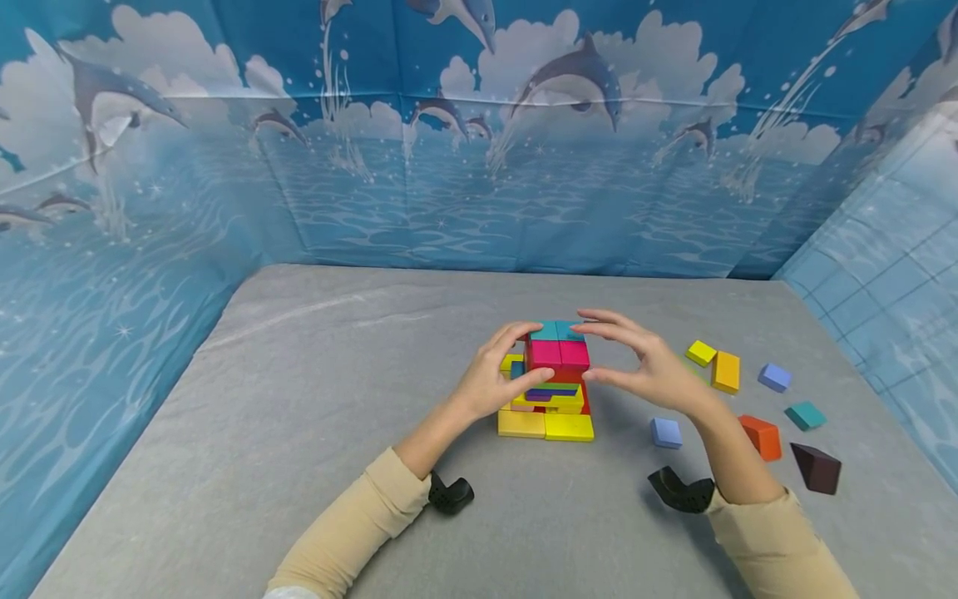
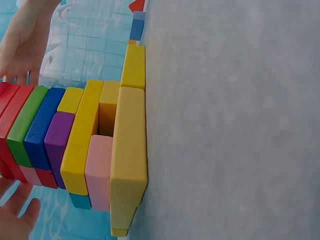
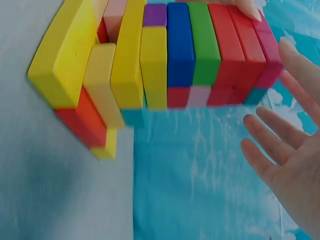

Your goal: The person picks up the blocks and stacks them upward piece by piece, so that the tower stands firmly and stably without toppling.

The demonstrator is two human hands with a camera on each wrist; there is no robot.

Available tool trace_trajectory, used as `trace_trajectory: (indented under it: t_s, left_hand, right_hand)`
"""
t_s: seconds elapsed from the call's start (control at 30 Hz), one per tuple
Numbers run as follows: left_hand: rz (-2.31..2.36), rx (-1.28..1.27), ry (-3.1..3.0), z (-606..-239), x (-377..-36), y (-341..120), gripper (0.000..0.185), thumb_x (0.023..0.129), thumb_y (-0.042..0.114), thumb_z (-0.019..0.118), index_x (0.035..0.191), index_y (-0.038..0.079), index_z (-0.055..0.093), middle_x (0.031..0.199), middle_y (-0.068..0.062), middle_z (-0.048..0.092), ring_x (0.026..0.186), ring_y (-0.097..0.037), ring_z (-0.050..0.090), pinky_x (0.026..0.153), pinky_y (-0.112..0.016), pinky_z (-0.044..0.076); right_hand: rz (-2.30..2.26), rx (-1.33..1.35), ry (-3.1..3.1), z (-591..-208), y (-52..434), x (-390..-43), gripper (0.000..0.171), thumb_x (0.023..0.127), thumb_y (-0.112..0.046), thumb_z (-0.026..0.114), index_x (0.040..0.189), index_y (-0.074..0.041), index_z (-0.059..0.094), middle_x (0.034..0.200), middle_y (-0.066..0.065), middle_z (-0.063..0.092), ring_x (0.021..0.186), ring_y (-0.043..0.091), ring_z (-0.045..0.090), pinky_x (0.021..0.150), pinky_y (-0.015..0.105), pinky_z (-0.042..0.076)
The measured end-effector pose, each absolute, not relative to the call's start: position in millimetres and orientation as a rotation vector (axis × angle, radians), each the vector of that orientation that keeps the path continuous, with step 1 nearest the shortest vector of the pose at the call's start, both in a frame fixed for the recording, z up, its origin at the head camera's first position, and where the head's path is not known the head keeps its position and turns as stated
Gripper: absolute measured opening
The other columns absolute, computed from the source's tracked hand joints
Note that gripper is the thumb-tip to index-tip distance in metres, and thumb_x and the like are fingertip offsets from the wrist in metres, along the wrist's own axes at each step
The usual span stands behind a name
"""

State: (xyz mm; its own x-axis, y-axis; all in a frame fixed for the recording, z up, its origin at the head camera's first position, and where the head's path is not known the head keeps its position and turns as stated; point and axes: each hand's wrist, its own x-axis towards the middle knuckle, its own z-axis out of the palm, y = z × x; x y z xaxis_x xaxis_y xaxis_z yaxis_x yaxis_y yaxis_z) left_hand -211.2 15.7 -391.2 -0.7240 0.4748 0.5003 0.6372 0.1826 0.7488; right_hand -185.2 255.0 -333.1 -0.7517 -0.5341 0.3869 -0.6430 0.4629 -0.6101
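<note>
Grey mat (image 1: 299, 399) — block tower (image 1: 552, 383) between both hands' open fingers (image 1: 516, 333), loose blocks (image 1: 763, 437) scattered rightward.

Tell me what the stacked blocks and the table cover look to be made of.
Stacked blocks: probably painted wood, though plastic is possible; solid matte colours, crisp edges, slightly rounded corners. Table cover: seemingly grey felt or a similar soft fabric; dull, faintly fuzzy surface with shallow creases.
</note>
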Motion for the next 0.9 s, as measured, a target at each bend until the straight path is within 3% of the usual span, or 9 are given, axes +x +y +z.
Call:
trace_trajectory:
  t_s: [0.13,0.23,0.4,0.57,0.73,0.9]
  left_hand:
    - [-1.566,-1.073,-2.316,-391,-211,16,0.056,0.082,0.018,0.068,0.131,0.012,0.042,0.129,-0.006,0.045,0.112,-0.015,0.045,0.090,-0.037,0.046]
    - [-1.571,-1.073,-2.317,-390,-210,15,0.056,0.082,0.018,0.068,0.132,0.012,0.041,0.130,-0.006,0.045,0.112,-0.015,0.044,0.090,-0.038,0.046]
    - [-1.592,-1.076,-2.310,-391,-210,15,0.057,0.083,0.016,0.067,0.133,0.013,0.041,0.131,-0.006,0.044,0.114,-0.017,0.044,0.090,-0.041,0.045]
    - [-1.593,-1.061,-2.314,-390,-209,14,0.058,0.083,0.017,0.067,0.133,0.013,0.040,0.131,-0.006,0.044,0.115,-0.016,0.043,0.090,-0.040,0.045]
    - [-1.589,-1.052,-2.336,-390,-208,14,0.058,0.083,0.018,0.068,0.133,0.014,0.040,0.132,-0.005,0.043,0.115,-0.016,0.043,0.091,-0.040,0.045]
    - [-1.602,-1.057,-2.329,-391,-208,16,0.058,0.083,0.018,0.067,0.133,0.015,0.040,0.133,-0.005,0.042,0.117,-0.017,0.042,0.091,-0.040,0.045]
  right_hand:
    - [1.115,0.903,-2.611,-339,277,-176,0.056,0.074,-0.003,0.074,0.126,-0.008,0.053,0.130,0.009,0.048,0.114,0.002,0.042,0.089,0.011,0.036]
    - [1.047,0.790,-2.684,-352,298,-165,0.053,0.076,-0.006,0.073,0.125,-0.007,0.054,0.123,0.009,0.054,0.104,-0.002,0.046,0.083,0.013,0.040]
    - [0.874,0.638,-2.842,-377,323,-146,0.046,0.076,-0.016,0.075,0.118,-0.006,0.059,0.109,0.009,0.061,0.086,0.009,0.051,0.066,0.024,0.046]
    - [0.819,0.541,-3.003,-389,330,-138,0.043,0.073,-0.029,0.076,0.107,-0.005,0.064,0.095,0.004,0.060,0.072,0.011,0.047,0.055,0.022,0.041]
    - [0.815,0.553,-3.068,-395,329,-139,0.042,0.073,-0.031,0.076,0.102,-0.004,0.064,0.088,0.000,0.056,0.069,0.008,0.045,0.055,0.020,0.040]
    - [0.845,0.674,-2.996,-398,327,-140,0.033,0.073,-0.015,0.077,0.103,-0.009,0.064,0.097,0.002,0.059,0.078,0.010,0.047,0.063,0.022,0.043]
